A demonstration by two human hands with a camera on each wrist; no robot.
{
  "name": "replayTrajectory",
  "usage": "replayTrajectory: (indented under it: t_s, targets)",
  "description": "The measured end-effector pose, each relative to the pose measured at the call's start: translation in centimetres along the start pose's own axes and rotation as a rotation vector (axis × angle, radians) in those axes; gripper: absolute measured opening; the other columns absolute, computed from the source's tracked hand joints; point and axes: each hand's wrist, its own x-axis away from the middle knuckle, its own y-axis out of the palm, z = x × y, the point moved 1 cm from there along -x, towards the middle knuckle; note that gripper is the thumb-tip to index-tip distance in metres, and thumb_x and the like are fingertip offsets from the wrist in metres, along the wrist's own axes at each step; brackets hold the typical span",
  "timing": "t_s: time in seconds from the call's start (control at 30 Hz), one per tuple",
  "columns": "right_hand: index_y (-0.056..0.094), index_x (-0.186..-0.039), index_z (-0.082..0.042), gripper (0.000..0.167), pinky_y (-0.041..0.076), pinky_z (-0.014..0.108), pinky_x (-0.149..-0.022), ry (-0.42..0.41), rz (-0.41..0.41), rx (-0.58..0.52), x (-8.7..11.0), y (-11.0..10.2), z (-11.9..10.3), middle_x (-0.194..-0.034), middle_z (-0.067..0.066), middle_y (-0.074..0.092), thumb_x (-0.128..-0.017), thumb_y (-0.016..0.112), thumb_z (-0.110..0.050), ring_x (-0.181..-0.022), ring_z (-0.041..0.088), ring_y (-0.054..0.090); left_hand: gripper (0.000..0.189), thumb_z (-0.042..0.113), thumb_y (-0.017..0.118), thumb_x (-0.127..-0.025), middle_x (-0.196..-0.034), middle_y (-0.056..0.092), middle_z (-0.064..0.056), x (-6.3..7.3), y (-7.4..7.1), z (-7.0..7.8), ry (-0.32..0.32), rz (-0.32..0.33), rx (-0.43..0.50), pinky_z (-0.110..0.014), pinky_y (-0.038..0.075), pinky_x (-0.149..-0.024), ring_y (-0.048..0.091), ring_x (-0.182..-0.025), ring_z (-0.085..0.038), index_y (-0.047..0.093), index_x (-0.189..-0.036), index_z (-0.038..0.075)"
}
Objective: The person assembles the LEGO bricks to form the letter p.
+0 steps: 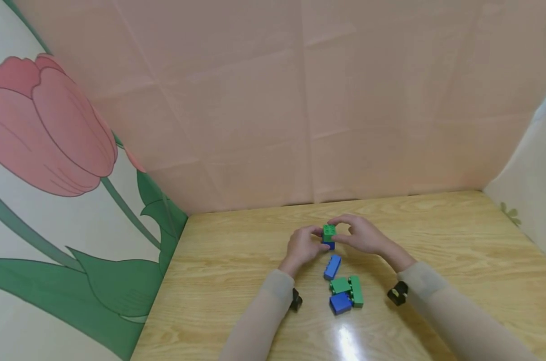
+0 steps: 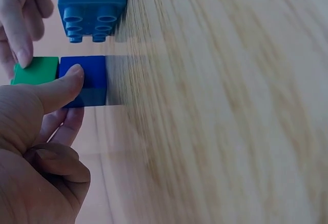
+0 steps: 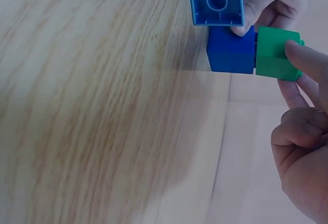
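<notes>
A green toy building brick (image 1: 329,231) sits above a blue brick (image 1: 331,245) that stands on the wooden table, studs upward. My left hand (image 1: 302,246) pinches the blue brick between thumb and fingers, as the left wrist view shows. From the other side, my right hand (image 1: 362,234) pinches the green brick (image 3: 274,54) by its sides. A narrow gap with a bit of blue stud shows between the two bricks in the right wrist view.
Nearer me, a blue brick (image 1: 332,266) lies on its side. Closer still are a green brick (image 1: 340,285), a longer green brick (image 1: 356,291) and another blue brick (image 1: 340,303), bunched together. A pink cloth (image 1: 309,110) rises behind the table (image 1: 219,281).
</notes>
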Motion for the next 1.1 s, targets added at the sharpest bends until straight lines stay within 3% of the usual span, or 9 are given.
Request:
replayTrajectory:
  t_s: [0.37, 1.1]
  targets:
    - [0.067, -0.135, -0.007, 0.046, 0.050, 0.063, -0.098, 0.040, 0.014, -0.028, -0.21, 0.31, 0.36, -0.133, 0.008, 0.067, -0.099, 0.074, -0.034, -0.130, 0.037, 0.056, 0.032, 0.027, 0.089, -0.085, -0.106, 0.074, 0.013, -0.10, 0.13, -0.22, 0.020, -0.006, 0.009, -0.044, 0.045, -0.107, 0.063, -0.117, -0.012, 0.077, -0.114, 0.024]
    - [0.071, -0.130, -0.015, 0.038, 0.051, 0.060, -0.096, 0.070, 0.019, -0.030, -0.53, 0.82, 0.03, -0.130, 0.006, 0.068, -0.097, 0.076, -0.035, -0.129, 0.035, 0.056, 0.029, 0.028, 0.090, -0.084, -0.105, 0.074, 0.011, -0.06, -0.16, -0.28, 0.034, -0.010, 0.012, -0.044, 0.049, -0.103, 0.065, -0.114, -0.016, 0.077, -0.110, 0.022]
